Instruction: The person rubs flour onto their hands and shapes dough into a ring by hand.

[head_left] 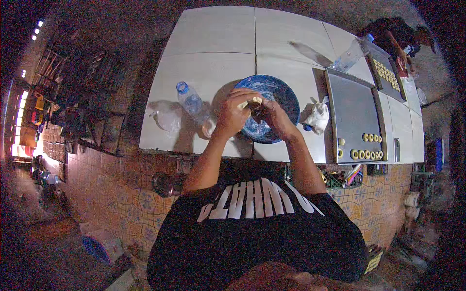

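On the desk [211, 36], a bottle [191, 103] flanks the blue basin [288, 94] at nine o'clock, a white bag [318, 116] at three, a tray [355, 104] beyond. Over the basin, left hand [234, 112] and right hand [275, 120] grip a pale piece [256, 100], long axis roughly nine-to-three.

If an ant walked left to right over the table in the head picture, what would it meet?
Clear plastic bag → left bottle → blue bowl → white bundle → near tray.

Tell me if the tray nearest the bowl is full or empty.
Partly filled: the tray has pale rings only at its near end; the rest looks bare.
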Available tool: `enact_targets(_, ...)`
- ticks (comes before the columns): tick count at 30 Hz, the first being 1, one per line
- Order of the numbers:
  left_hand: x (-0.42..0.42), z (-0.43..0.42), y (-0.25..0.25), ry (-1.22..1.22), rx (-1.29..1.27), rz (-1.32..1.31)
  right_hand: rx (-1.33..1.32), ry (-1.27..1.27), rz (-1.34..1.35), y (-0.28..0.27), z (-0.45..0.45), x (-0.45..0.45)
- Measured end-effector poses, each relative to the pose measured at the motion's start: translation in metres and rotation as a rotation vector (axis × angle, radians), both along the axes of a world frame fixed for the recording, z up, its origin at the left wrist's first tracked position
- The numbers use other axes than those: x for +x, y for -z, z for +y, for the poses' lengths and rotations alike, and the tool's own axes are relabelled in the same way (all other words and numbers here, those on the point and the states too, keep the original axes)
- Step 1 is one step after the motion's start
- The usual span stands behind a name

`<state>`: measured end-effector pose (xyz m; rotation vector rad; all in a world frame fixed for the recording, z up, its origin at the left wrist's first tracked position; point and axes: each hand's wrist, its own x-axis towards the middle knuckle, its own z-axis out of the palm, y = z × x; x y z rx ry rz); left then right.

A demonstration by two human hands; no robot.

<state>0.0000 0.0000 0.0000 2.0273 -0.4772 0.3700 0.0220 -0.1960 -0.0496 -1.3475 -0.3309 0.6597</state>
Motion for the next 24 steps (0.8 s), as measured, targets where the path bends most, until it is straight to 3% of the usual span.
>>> enact_targets(2, -0.002, -0.005, 0.008, -0.074, -0.087, -0.001, 0.182, 0.092, 0.119, -0.024, 0.014, -0.011)
enact_targets(5, -0.012, -0.029, -0.001, -0.154, -0.186, 0.182, 0.252, 0.512, 0.249, -0.054, 0.032, -0.016)
enact_targets(6, -0.004, -0.028, 0.021, 0.032, -0.197, 0.234, 0.36, 0.503, 0.295, -0.056, 0.029, -0.007)
enact_targets(10, -0.023, -0.045, 0.009, 0.524, -0.499, 0.366, 0.301, 0.681, 0.021, -0.063, 0.026, 0.015)
enact_targets(11, -0.025, -0.059, 0.011, 0.544, -0.804, 0.342, 0.257, 0.519, -0.093, -0.056, 0.031, 0.011)
enact_targets(15, 0.009, -0.054, -0.007, 0.452, -0.523, 0.06, 0.15, 0.423, -0.518, -0.076, 0.059, -0.032)
enact_targets(16, 0.017, -0.053, -0.016, 0.419, -0.458, -0.013, 0.22, 0.423, -0.523, -0.089, 0.058, -0.034)
enact_targets(18, 0.001, -0.055, -0.037, 0.357, -0.198, -0.11, 0.654, 0.52, -0.201, -0.116, 0.048, -0.018)
enact_targets(19, -0.006, -0.06, -0.037, 0.403, -0.153, -0.202, 0.5, 0.669, -0.224, -0.118, 0.045, -0.008)
enact_targets(21, -0.009, -0.063, -0.024, 0.416, -0.37, -0.122, 0.306, 0.502, -0.47, -0.121, 0.046, -0.02)
enact_targets(24, 0.009, -0.05, -0.059, 0.279, -0.277, -0.197, 0.255, 0.419, -0.74, -0.129, 0.063, -0.036)
